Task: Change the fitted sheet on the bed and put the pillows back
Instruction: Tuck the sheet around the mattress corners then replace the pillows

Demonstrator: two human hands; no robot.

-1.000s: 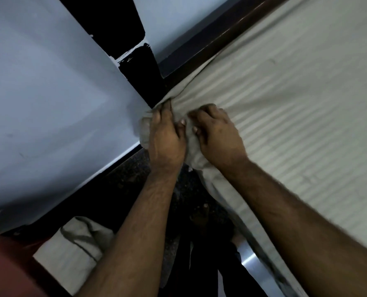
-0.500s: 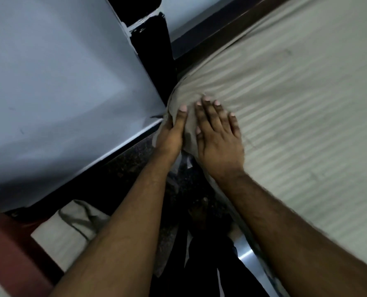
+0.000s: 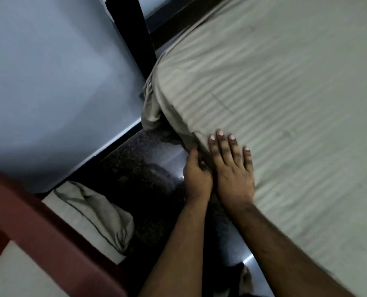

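A beige striped fitted sheet covers the mattress and fills the right of the view. Its corner hangs bunched and loose beside the dark bedpost. My right hand presses flat on the sheet at the mattress's side edge, fingers straight and spread. My left hand is just left of it against the mattress side, its thumb up and its fingers curled into the sheet's hanging edge; the fingertips are hidden. A beige pillow lies at the lower left.
A pale wall runs close along the left, leaving a narrow strip of dark glossy floor between it and the bed. A red-brown chair arm crosses the lower left corner, with the pillow beside it.
Both hands have moved from the mattress corner back along the side edge toward me. The corner is now uncovered by hands, and the view has pulled back.
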